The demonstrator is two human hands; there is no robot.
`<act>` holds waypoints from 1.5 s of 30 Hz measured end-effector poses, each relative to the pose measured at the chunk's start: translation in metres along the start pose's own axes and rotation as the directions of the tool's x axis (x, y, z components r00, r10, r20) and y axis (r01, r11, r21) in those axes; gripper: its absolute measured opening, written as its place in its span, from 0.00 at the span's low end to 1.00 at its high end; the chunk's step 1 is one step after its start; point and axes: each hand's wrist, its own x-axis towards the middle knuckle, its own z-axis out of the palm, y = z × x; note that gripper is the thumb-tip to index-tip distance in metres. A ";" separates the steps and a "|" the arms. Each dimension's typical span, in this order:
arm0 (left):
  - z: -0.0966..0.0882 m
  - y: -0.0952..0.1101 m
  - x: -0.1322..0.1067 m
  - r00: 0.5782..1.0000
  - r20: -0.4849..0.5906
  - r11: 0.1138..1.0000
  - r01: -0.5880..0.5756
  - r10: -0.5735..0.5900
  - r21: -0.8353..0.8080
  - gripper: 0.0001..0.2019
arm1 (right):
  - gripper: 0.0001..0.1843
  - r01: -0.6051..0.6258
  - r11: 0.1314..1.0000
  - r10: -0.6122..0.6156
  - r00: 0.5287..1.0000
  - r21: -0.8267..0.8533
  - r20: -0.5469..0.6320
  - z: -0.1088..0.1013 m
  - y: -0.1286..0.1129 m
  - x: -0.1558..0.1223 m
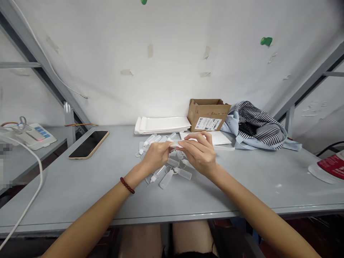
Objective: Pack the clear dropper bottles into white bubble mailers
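My left hand (156, 156) and my right hand (200, 152) meet above the grey table (80, 186), both closed on a small clear plastic dropper bottle (176, 144) held sideways between them. A red bead bracelet (127, 185) sits on my left wrist. Under and around the hands lie several more small clear dropper bottles (168, 175) with capped tips, scattered on the table.
A stack of white trays (162, 125) and an open cardboard box (206, 114) stand at the back by the wall. Striped and blue cloth (258, 127) lies to the right. A phone (88, 144) lies face up at left. A white cable (27, 200) crosses the left edge.
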 end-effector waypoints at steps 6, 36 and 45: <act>-0.009 0.012 0.016 0.901 0.165 0.829 0.435 -0.402 -0.351 0.12 | 0.11 -0.174 0.933 0.174 0.984 -0.317 -0.029 0.002 0.011 -0.004; 0.028 -0.024 0.106 0.760 0.255 0.801 0.563 -0.598 0.203 0.10 | 0.17 -0.481 0.665 0.729 0.255 -0.571 0.635 0.012 0.070 -0.041; -0.004 -0.082 0.083 0.890 0.220 0.843 0.263 -0.400 0.468 0.07 | 0.17 -0.462 0.698 0.696 0.257 -0.547 0.671 0.008 0.074 -0.039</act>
